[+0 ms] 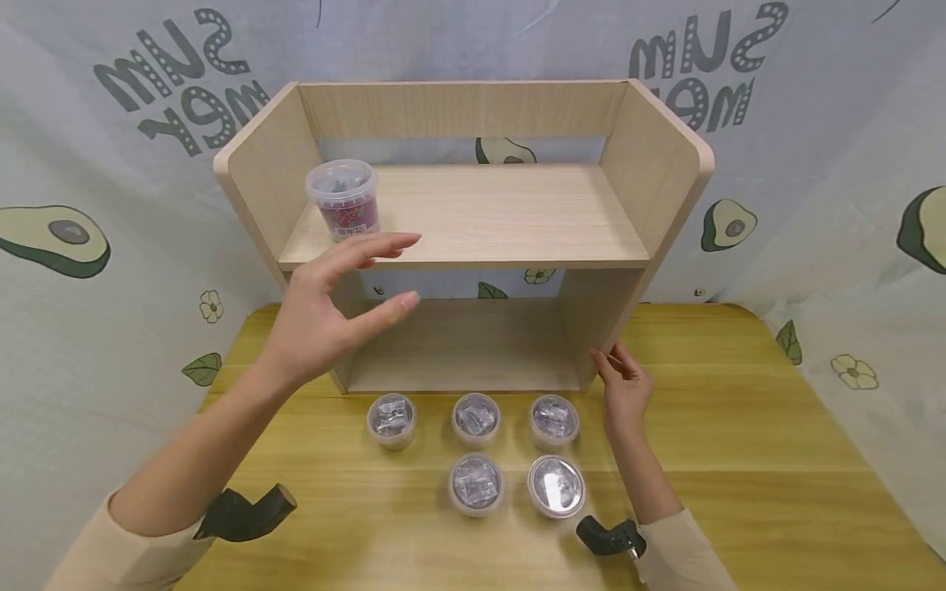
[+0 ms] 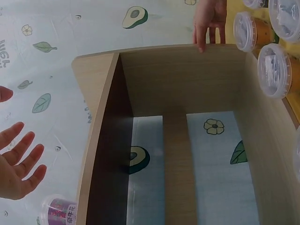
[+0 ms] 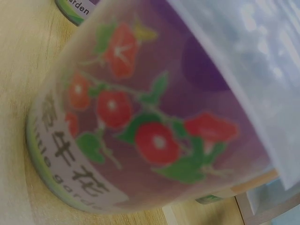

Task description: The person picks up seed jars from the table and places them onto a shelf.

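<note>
A lidded plastic cup with a purple floral label stands at the left of the upper board of a pale wooden shelf unit. Just in front of this cup is my left hand, thumb and fingers spread apart with nothing between them. My right hand touches the lower front edge of the unit's right side panel; in the left wrist view its fingers extend to the panel's edge. Several lidded cups stand in two rows before the unit. A cup with red flowers fills the right wrist view.
The unit stands on a yellow wood-grain table. Behind it hangs a pale cloth printed with avocados and lettering. Black wrist mounts sit on both forearms. The lower compartment has an open front.
</note>
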Demonstrator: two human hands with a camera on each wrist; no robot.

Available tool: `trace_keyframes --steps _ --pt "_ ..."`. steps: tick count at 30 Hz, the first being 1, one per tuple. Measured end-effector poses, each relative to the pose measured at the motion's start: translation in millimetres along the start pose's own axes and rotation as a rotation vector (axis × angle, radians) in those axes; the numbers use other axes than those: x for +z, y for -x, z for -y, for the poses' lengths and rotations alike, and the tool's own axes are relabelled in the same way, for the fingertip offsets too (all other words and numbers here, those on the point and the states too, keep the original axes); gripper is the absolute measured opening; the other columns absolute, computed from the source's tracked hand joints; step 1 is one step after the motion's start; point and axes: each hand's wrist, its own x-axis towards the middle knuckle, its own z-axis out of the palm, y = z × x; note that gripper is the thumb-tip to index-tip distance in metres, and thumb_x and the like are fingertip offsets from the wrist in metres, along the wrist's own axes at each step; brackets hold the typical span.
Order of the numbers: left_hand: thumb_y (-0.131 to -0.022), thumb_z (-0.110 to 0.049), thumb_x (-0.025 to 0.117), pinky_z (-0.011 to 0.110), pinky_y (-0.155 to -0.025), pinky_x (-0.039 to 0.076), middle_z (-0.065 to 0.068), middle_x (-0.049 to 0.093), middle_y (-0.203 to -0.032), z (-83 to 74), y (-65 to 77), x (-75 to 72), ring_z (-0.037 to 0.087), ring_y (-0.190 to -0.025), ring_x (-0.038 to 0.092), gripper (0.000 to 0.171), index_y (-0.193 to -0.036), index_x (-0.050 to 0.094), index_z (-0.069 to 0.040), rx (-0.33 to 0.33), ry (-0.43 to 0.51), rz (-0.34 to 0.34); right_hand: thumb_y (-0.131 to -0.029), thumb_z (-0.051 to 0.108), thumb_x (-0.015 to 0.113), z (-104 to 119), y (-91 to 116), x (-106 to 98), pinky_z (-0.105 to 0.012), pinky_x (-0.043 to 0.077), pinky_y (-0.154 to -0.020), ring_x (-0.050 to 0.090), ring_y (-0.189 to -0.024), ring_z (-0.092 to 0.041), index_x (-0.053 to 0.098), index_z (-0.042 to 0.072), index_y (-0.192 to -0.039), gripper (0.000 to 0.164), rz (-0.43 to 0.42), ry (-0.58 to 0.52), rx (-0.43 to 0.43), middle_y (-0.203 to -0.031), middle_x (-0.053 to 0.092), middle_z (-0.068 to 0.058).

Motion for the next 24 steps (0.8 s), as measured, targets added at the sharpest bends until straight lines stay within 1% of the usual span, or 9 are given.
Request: trace_keyframes --steps 6,11,18,19,21,24 --pt "-0.076 -0.01 0.073 0.038 -0.102 0.035 -0.005 0.059 -0.123 3.2 16.3 15.1 0.011 -0.118 0.05 0.048 -0.122 0.06 -0.014 0.047 0.055 0.063 -0.079 0.001 0.069 -0.3 0.9 -0.8 -0.011 0.05 -0.07 0.061 -0.081 -0.004 0.059 -0.005 -0.118 0.04 -0.008 0.021 0.004 -0.086 0.067 0.015" --pt "-0.074 -0.008 0.074 0.036 -0.102 0.037 -0.003 0.06 -0.121 5.8 24.9 24.0 0.014 -0.117 0.051 0.048 -0.12 0.061 -0.012 0.075 0.096 0.071 -0.079 0.001 0.069 -0.3 -0.1 0.2 -0.012 0.05 -0.071 0.061 -0.082 -0.004 0.058 -0.006 -0.119 0.041 -0.004 0.031 -0.006 -0.087 0.067 0.015" --pt "-0.074 -0.011 0.075 0.033 -0.098 0.041 -0.004 0.059 -0.122 15.3 34.5 36.8 0.012 -0.117 0.051 0.046 -0.119 0.062 -0.014 0.074 0.089 0.089 -0.079 0.0 0.069 0.7 0.5 1.2 -0.015 0.052 -0.07 0.06 -0.082 -0.006 0.059 -0.005 -0.117 0.04 -0.003 0.011 -0.003 -0.089 0.067 0.012" --pt "-0.074 -0.012 0.075 0.033 -0.098 0.041 -0.005 0.059 -0.122 17.2 36.4 39.3 0.012 -0.117 0.051 0.046 -0.119 0.062 -0.014 0.073 0.083 0.095 -0.079 0.0 0.069 1.1 0.7 1.3 -0.015 0.052 -0.07 0.06 -0.082 -0.006 0.061 -0.004 -0.117 0.039 -0.003 0.001 0.001 -0.089 0.067 0.011" --pt "-0.074 -0.014 0.076 0.032 -0.097 0.042 -0.005 0.059 -0.122 21.2 40.5 44.6 0.011 -0.116 0.052 0.046 -0.118 0.062 -0.015 0.07 0.072 0.105 -0.078 -0.001 0.069 1.3 -0.2 1.0 -0.016 0.052 -0.071 0.061 -0.08 -0.005 0.067 0.004 -0.11 0.032 -0.004 -0.033 0.022 -0.087 0.067 0.01" --pt "-0.074 -0.016 0.076 0.033 -0.097 0.042 -0.006 0.059 -0.121 26.9 47.3 51.9 0.01 -0.116 0.051 0.046 -0.118 0.062 -0.017 0.055 0.062 0.124 -0.077 -0.003 0.07 2.5 -2.0 0.1 -0.017 0.053 -0.07 0.063 -0.075 -0.004 0.074 0.015 -0.092 0.023 -0.012 -0.082 0.08 -0.082 0.067 0.007"
